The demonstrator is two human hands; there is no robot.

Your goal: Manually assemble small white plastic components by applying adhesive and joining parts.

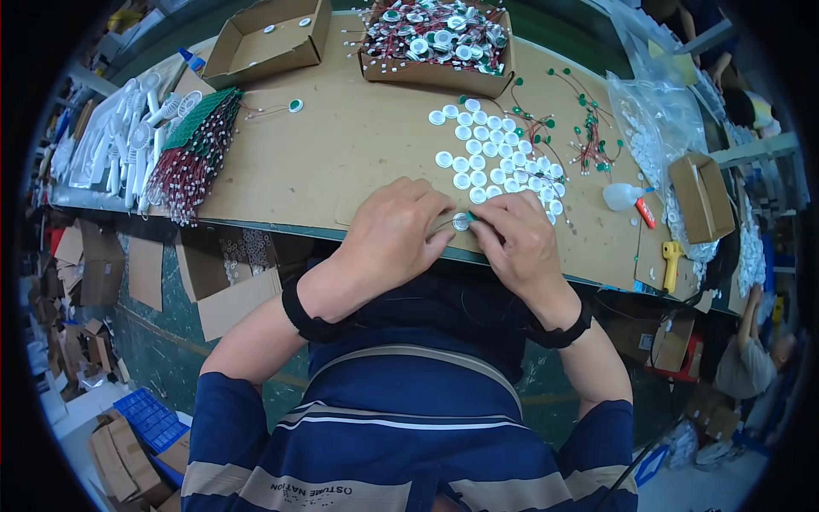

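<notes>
A small white round cap (461, 222) lies near the table's front edge, between my two hands. The fingers of my left hand (388, 226) are curled at its left side, around a thin wire that runs to the cap. At its right side my right hand (522, 237) pinches a small green round board (473, 217), mostly hidden by the fingertips. Just beyond my hands lie several rows of white round caps (479, 148). Green boards with red wires (590, 141) are scattered to the right of these caps.
At the back stands a cardboard box (435, 78) heaped with wired discs, beside a shallower box (247, 43). On the left are a stack of wired green boards (192, 145) and white handheld fans (128, 136). A white squeeze bottle (621, 196) and yellow tool (671, 264) lie right.
</notes>
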